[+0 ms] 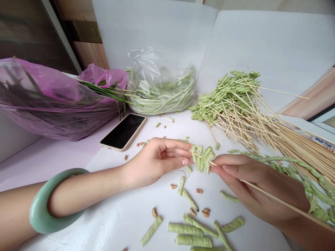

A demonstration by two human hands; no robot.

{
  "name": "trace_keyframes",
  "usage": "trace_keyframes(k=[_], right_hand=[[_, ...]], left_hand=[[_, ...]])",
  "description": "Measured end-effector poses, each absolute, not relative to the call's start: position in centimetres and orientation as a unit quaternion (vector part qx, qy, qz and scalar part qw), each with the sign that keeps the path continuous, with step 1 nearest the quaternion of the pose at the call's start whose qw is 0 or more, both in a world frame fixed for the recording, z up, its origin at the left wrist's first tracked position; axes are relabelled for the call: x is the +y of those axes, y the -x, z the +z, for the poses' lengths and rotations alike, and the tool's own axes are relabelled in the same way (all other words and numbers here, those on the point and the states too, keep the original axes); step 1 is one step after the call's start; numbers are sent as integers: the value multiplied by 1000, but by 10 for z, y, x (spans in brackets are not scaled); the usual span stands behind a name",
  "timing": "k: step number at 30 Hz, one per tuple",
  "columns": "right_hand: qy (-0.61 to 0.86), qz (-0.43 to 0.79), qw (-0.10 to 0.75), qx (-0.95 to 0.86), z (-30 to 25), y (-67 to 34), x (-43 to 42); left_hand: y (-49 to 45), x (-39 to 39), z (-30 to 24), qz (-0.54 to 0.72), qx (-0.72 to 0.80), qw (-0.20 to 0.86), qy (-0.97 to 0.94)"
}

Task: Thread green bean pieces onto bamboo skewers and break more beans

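My right hand (261, 184) is closed on a thin bamboo skewer (282, 201), which slants from the lower right up to the middle. Several short pieces of green long bean (205, 158) are threaded crosswise near its far end. At the tip, my left hand (159, 157) has thumb and fingers closed about the outermost bean piece (194, 153). A pale green bangle (39, 205) circles the left forearm. Below the hands, loose cut bean pieces (185, 228) and several brown beans (193, 211) lie on the white surface.
Behind stand a purple bag (65, 104) with green stalks and a clear bag (162, 90) of long beans. A phone (123, 131) lies at left centre. Right of centre are piled threaded skewers (227, 96), bare skewers (295, 139) and loose bean pods (316, 181).
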State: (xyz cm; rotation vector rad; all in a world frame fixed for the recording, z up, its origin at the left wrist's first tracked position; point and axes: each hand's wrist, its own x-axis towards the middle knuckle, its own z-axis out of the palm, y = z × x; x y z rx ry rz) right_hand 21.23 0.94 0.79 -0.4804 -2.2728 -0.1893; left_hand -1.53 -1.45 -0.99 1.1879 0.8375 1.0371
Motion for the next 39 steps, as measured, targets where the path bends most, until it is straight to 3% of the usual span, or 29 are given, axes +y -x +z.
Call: trace_keyframes(k=[5,9,13,16,23,30,34,39], right_hand=[[287,-23,450,-845,10,-215,18],[320,7,509,-799,10,-216,23],[309,-9,493,-813,11,-219,23],[289,-31,465,-836,10,-222,21],[270,-12,468,-841,8,-220,20],[259,-4,467,-846,13,-220,19],[249,16,484,-839,11,-218,12],[222,10,447,-867,10,-211,5]], left_hand=[[15,-24,3,374,420,453,-692],[15,-33,12,193,272,301,-893],[13,-36,11,84,224,184,-953],[12,-37,11,64,192,155,-967],[13,-44,13,117,301,196,-926],[19,-14,3,381,495,467,-626],[20,-3,-1,441,510,544,-500],[19,-2,-1,486,467,589,-446]])
